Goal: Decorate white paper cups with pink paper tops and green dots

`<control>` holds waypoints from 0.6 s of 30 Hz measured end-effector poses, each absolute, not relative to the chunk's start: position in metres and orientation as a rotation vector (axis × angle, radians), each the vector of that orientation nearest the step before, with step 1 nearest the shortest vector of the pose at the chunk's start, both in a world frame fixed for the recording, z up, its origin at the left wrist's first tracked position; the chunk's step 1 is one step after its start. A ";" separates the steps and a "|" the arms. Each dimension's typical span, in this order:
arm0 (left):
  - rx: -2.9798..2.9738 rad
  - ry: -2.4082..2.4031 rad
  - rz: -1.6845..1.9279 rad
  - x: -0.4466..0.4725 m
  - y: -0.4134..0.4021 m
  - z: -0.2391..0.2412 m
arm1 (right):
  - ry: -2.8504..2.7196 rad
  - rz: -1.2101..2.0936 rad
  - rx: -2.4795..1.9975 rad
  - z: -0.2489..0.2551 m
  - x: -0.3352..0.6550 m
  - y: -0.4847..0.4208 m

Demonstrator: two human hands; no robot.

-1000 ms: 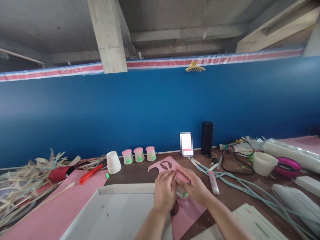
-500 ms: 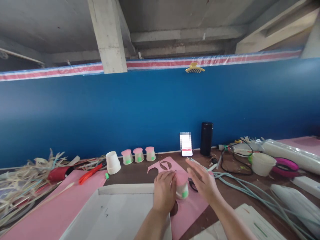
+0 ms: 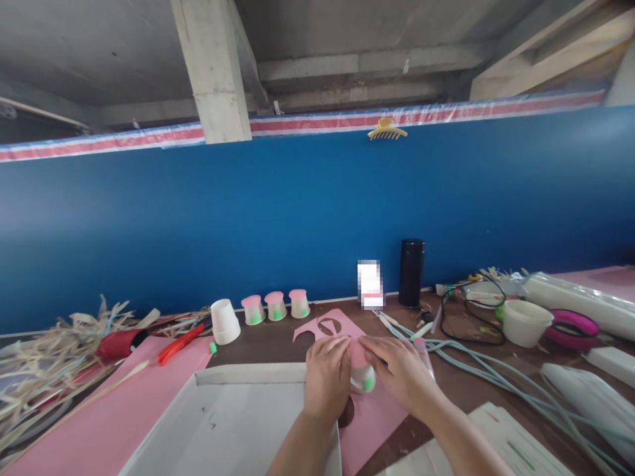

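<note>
A small upturned white paper cup (image 3: 362, 373) with a pink top and a green patch stands on a pink sheet (image 3: 367, 413) in front of me. My left hand (image 3: 325, 380) is curled round its left side. My right hand (image 3: 397, 370) rests on its right side, fingers bent over the pink top. A glue tube (image 3: 421, 345) lies just behind my right hand. Three similar pink-topped cups (image 3: 276, 306) stand in a row by the blue wall, next to a plain white cup (image 3: 224, 322).
A white shallow box (image 3: 223, 423) lies at my left. Red scissors (image 3: 179, 342), straw strips (image 3: 44, 357) and a larger pink sheet (image 3: 99, 410) fill the left. A black cylinder (image 3: 411, 272), cables (image 3: 466, 324), a white bowl (image 3: 524, 322) and pale tubing (image 3: 496, 377) crowd the right.
My right hand lifted off the cup half a second ago, fingers spread, and has now come back down onto its pink top. My left hand stayed on the cup.
</note>
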State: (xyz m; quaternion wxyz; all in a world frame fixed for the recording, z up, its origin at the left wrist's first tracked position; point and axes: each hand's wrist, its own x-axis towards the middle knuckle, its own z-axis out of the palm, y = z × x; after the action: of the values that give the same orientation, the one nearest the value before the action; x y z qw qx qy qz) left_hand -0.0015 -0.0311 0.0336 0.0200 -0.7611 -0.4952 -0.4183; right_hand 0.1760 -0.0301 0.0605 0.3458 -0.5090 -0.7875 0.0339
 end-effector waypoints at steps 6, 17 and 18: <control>-2.368 -1.477 -1.270 0.000 -0.030 0.031 | -2.064 0.073 -1.368 0.062 0.175 -0.033; -2.303 -1.359 -1.264 0.000 -0.026 0.022 | -2.099 0.122 -1.439 0.069 0.170 -0.038; -2.297 -1.354 -1.262 0.000 -0.026 0.021 | -2.102 0.121 -1.440 0.069 0.170 -0.038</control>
State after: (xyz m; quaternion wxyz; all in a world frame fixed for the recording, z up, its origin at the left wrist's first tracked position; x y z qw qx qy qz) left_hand 0.0004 -0.0255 0.0214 0.0960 -0.7751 -0.4569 -0.4258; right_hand 0.1701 -0.0384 0.0690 0.2911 -0.5399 -0.7885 0.0454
